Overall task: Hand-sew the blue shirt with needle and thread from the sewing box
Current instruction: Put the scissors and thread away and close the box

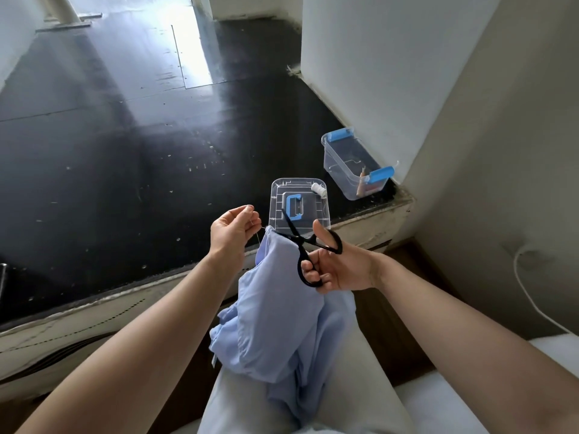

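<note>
You'll find no readable text, label, brand or number here. The clear plastic lid with a blue handle (282, 191) and, at two o'clock from it, the clear plastic sewing box with blue clips (337, 166) carry only moulded lines.

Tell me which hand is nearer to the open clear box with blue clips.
Right. The right hand, holding the scissors, is below the box and slightly left in the picture; the left hand, pinching the thread, is farther left, past the lid.
</note>
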Available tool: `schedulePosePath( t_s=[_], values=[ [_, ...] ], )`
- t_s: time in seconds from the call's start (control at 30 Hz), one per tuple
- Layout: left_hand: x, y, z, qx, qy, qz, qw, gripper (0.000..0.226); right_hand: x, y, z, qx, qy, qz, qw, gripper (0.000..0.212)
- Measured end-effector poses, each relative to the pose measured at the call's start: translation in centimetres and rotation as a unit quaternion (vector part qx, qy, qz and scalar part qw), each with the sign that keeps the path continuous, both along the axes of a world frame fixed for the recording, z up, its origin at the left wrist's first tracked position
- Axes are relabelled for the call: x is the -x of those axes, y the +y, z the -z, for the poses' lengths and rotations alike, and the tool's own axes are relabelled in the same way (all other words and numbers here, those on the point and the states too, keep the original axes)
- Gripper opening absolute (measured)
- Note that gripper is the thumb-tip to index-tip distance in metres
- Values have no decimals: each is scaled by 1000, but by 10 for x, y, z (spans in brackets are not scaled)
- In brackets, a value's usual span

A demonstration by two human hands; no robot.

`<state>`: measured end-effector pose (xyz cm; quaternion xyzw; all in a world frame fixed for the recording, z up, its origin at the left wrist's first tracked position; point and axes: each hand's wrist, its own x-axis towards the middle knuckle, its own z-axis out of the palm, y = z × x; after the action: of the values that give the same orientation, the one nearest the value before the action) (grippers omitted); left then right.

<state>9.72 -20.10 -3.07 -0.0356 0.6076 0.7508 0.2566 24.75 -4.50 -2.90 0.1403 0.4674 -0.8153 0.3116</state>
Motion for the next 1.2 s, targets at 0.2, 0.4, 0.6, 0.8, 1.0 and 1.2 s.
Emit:
schedulePosePath(
  t_s=[0.2,0.4,0.6,0.8,1.0,1.2],
  values=[
    [-12,-4,-4,-14,-1,7,1000,6,1,-16,-3,-20,-27,4,999,72],
    [-15,-9,-5,-22,-5,5,1000,7,18,-26,-2,-60,-33,63,996,72],
    [-17,-13,-3,-18,-6,13,1000,8,25,-32,-2,-94,-31,89,991,67],
    [-15,-14,-1,-13,-7,21,1000,9,30,-33,9,-128,-6,144,981,51],
    [-5,-15,-2,-11,-6,21,1000,8,44,-22,18,-216,-10,278,936,40],
    [16,3,-14,-20,22,39,999,7,65,14,30,-469,-67,178,863,32]
  ],
)
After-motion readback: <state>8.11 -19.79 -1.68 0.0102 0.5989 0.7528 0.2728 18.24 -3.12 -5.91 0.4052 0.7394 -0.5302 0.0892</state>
